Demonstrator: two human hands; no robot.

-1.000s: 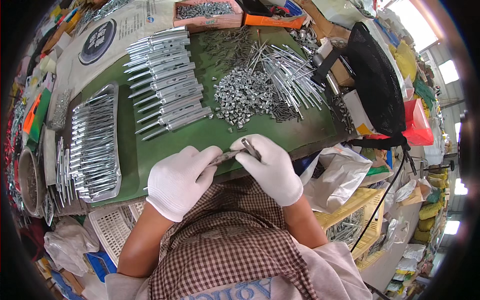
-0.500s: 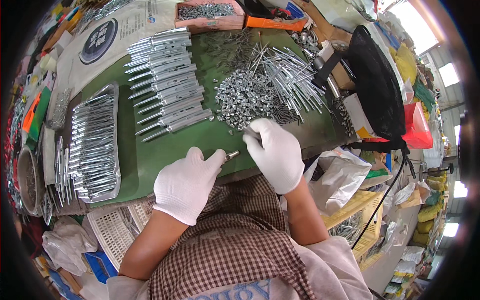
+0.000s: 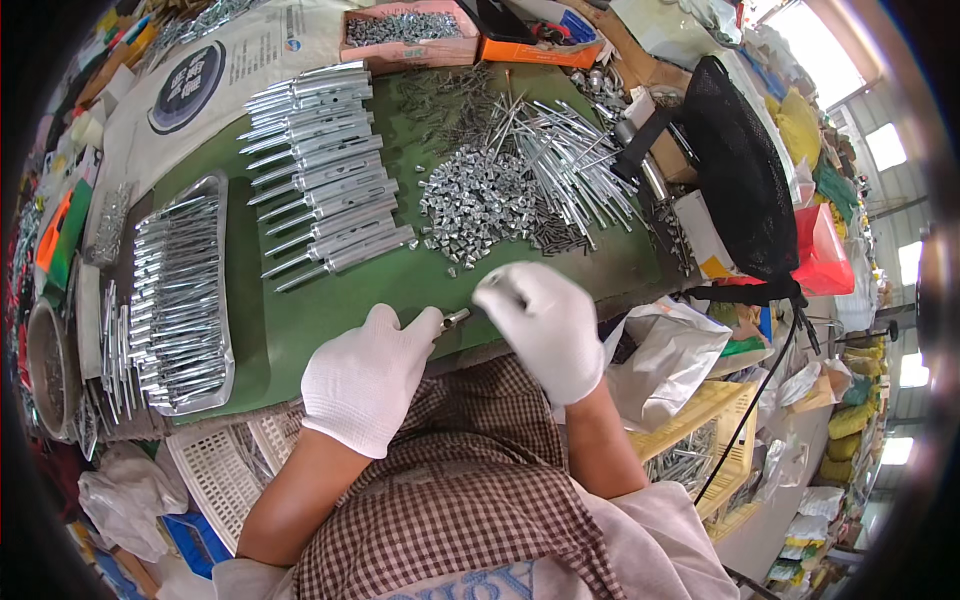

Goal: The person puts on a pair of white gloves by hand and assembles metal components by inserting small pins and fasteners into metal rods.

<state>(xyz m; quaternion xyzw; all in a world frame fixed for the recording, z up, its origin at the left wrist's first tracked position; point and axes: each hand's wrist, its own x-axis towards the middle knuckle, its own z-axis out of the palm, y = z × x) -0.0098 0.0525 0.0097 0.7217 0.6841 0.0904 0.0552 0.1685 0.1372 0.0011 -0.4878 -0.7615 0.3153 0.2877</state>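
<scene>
My white-gloved left hand (image 3: 365, 375) is closed around a silver metal tube (image 3: 455, 319), whose end sticks out past the thumb and forefinger. Facing that end, a short gap away, is my gloved right hand (image 3: 548, 325), slightly blurred, its fingers pinched together. Whatever they hold, if anything, is hidden. Just beyond my right hand lies a heap of small silver metal cone-shaped nuts (image 3: 478, 200). Long thin metal rods (image 3: 575, 165) are piled behind them to the right. A row of silver tubes with pointed rods (image 3: 335, 200) lies stacked left of the heap.
A metal tray (image 3: 228, 330) full of rods stands at the left of the green work surface (image 3: 290, 345). Dark pins (image 3: 455, 100) are scattered at the back, near a pink box (image 3: 345, 45) of small parts and an orange box (image 3: 545, 52). A black mesh bag (image 3: 745, 170) stands at right.
My right hand has drawn back from the edge of the nut heap toward me and the tube's end. The left hand keeps its hold, with the view shifted slightly.
</scene>
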